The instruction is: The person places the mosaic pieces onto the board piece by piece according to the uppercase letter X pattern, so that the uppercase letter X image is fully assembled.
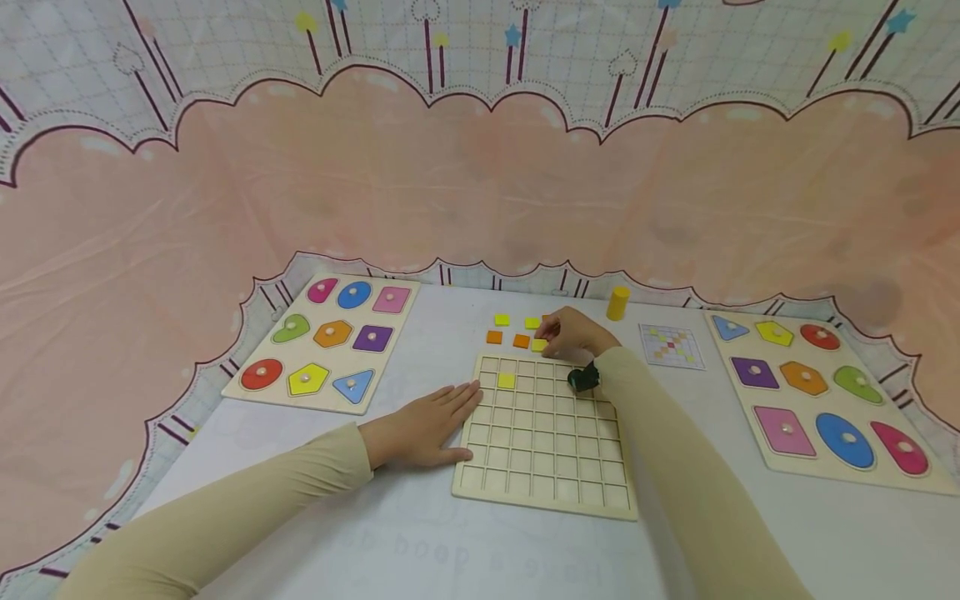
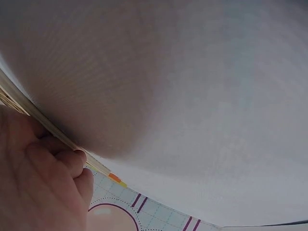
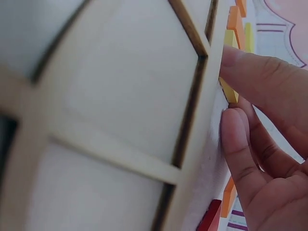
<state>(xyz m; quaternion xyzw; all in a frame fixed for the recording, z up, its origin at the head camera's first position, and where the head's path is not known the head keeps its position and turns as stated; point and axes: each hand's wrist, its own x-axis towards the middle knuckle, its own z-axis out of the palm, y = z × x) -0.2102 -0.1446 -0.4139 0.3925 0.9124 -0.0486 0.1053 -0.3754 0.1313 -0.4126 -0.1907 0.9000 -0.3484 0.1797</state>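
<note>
A: What is the grid board [image 1: 545, 437] made of?

B: Pale wood, flat and square, cut into rows of small square cells with thin raised ribs between them. It lies on the white counter [image 1: 420, 542]. One yellow tile [image 1: 506, 380] already sits in a cell near the board's far left corner.

A: And the hands?

B: The left hand [image 1: 427, 425] lies flat and released on the counter, fingers straight, their tips against the board's left edge. The right hand [image 1: 573, 332] is just beyond the board's far edge, pinching a flat yellow square tile [image 1: 539, 344] between fingertips.

A: What else lies around the board?

B: Beyond its far edge, loose tiles: two orange [image 1: 494, 337] and two more yellow [image 1: 502, 319]. A yellow cylinder [image 1: 618, 302] stands further back to the right, and a small pattern card [image 1: 671, 346] lies right of the board. Two wooden shape puzzles with coloured knobbed pieces flank it, one to the left [image 1: 322, 340] and one to the right [image 1: 821, 396]. The right forearm crosses over the board's right columns and hides some cells.

A: Do the wrist views add anything?

B: The right wrist view shows the board's rib grain close up, the tile's yellow edge [image 3: 228, 91] under a fingertip [image 3: 236, 60], and a red piece low by the board's edge that the head view hides. The left wrist view shows mostly blurred counter and fingers [image 2: 72, 161] beside the board's thin layered edge.
</note>
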